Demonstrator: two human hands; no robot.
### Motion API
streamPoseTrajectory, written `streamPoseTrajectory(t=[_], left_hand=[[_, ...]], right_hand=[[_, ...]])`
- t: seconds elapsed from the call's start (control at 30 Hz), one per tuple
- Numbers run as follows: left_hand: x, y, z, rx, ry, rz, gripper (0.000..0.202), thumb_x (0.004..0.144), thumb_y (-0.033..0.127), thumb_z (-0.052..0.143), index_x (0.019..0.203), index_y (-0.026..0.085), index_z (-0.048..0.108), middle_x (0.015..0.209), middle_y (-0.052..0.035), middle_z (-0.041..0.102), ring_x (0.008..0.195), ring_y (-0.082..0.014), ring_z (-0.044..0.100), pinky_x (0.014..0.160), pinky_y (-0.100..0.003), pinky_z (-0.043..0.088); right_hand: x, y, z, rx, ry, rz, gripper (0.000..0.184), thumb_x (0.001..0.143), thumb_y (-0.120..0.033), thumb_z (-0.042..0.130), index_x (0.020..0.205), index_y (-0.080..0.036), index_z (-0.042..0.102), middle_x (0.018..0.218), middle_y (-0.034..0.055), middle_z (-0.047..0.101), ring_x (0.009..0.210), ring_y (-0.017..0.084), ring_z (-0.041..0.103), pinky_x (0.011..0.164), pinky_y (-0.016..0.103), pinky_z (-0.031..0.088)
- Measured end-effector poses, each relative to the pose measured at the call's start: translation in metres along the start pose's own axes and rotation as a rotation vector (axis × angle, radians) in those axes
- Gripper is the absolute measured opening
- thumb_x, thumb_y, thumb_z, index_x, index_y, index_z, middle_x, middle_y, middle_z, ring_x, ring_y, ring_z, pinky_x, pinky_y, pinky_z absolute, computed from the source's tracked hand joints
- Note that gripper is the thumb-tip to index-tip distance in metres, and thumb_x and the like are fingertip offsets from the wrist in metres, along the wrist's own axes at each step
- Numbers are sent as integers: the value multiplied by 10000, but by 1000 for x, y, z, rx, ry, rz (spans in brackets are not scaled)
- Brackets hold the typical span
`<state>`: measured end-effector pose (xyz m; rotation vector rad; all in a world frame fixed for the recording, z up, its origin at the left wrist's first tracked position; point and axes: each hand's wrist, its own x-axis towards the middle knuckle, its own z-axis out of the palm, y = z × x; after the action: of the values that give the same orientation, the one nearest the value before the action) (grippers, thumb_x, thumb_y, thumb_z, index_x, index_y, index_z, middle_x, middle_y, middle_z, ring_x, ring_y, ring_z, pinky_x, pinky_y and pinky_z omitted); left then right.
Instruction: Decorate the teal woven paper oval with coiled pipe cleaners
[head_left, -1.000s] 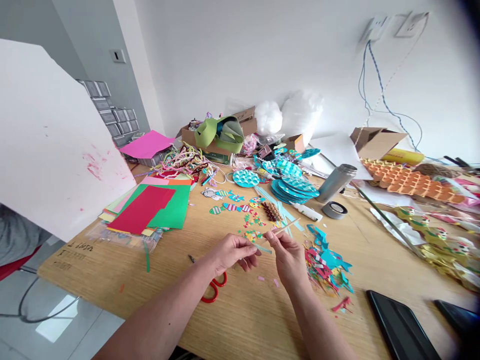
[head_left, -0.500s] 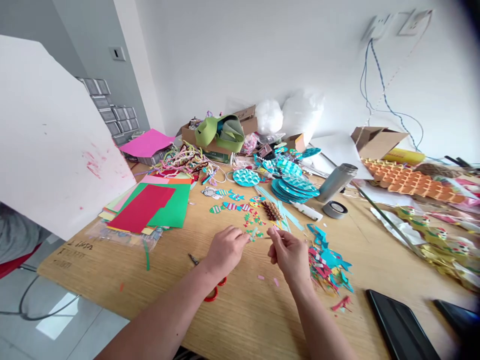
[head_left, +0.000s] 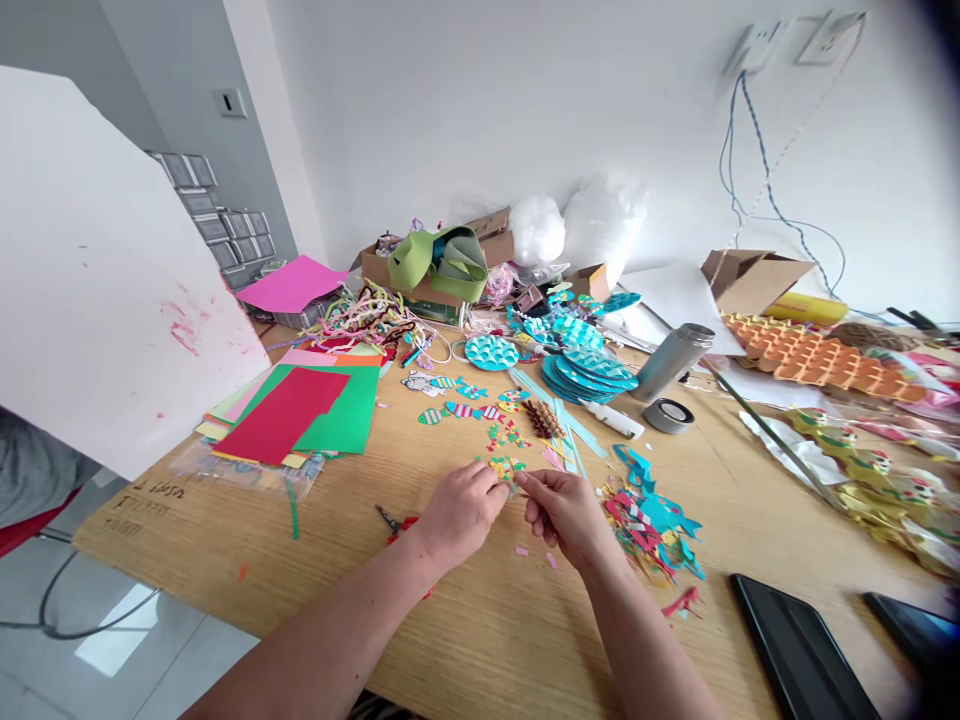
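Observation:
My left hand [head_left: 466,510] is closed, fingertips pinched over the table's middle; what it holds is too small to make out. Close beside it, my right hand [head_left: 561,512] pinches thumb against finger, and anything between them is hidden. Just beyond the fingertips lie small green and yellow paper pieces [head_left: 504,466] and a cluster of tiny red-green cutouts [head_left: 507,434]. Striped paper fish [head_left: 462,411] sit farther back. Red-handled scissors [head_left: 391,522] are partly covered by my left forearm. Two pink paper bits [head_left: 551,560] rest below my hands.
Coloured paper sheets [head_left: 285,418] are stacked left. Blue and red scraps [head_left: 652,515] lie right of my right hand. Behind stand blue painted plates [head_left: 581,376], a pine cone [head_left: 541,420], a glue bottle [head_left: 615,420] and a steel flask [head_left: 679,358]. A phone [head_left: 799,645] lies front right.
My right hand has moved left and slightly down, bringing its fingertips close to my left hand's. My left hand has shifted slightly down, and its forearm covers more of the scissors.

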<state>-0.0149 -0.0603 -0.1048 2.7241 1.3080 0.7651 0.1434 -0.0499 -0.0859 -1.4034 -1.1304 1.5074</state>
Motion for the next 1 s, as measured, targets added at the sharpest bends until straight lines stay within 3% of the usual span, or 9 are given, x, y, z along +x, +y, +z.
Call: streamPoseTrajectory(t=[0.2,0.43,0.57,0.7,0.87,0.93,1.0], left_hand=[[1,2,-3,-19,-30,11,260,919,162,346,864,163,600,808,-58,559,806,-187,504,743,-312,421],[2,2,-5,-143,-22,-72,252,883,135,380,765,162,602,774,-66,562,774,-185,506,706,-302,398],[6,-3,-3,-349,-15,-217,235,850,168,452,697,173,629,667,-31,560,641,-146,482,593,-253,331],[8,-9,-2,-637,-106,-467,257,810,272,524,612,162,645,479,29,423,480,-104,355,497,-240,221],[9,-16,-5,-1170,-219,-760,321,720,433,599,680,127,686,451,64,325,438,-72,230,458,-234,141],[9,-18,-6,-1279,-226,-805,357,689,464,623,697,113,691,459,68,326,436,-64,220,454,-231,133],[10,-18,-6,-1241,-156,-756,363,705,461,617,714,107,695,472,63,352,448,-65,254,459,-226,163]], right_hand=[[3,2,-2,72,-7,5,365,617,-497,711,648,-160,575,384,-47,548,265,75,448,231,145,262],[0,2,2,80,-13,-53,419,613,-555,687,649,-168,531,369,-60,516,250,74,421,230,150,262],[-3,3,11,-12,37,-142,409,684,-579,611,685,-177,533,348,-85,466,233,71,380,233,159,272],[-7,5,15,-146,35,-225,373,766,-549,543,682,-185,550,354,-83,443,234,72,370,251,170,267],[-11,7,11,-507,30,-580,303,864,-405,488,687,-194,615,394,-53,454,346,83,439,386,187,352],[-11,9,10,-552,27,-641,285,873,-386,483,716,-200,631,414,-48,469,366,89,453,407,194,368],[-10,9,9,-502,43,-626,271,877,-393,481,766,-198,634,430,-46,487,366,93,466,407,198,386]])
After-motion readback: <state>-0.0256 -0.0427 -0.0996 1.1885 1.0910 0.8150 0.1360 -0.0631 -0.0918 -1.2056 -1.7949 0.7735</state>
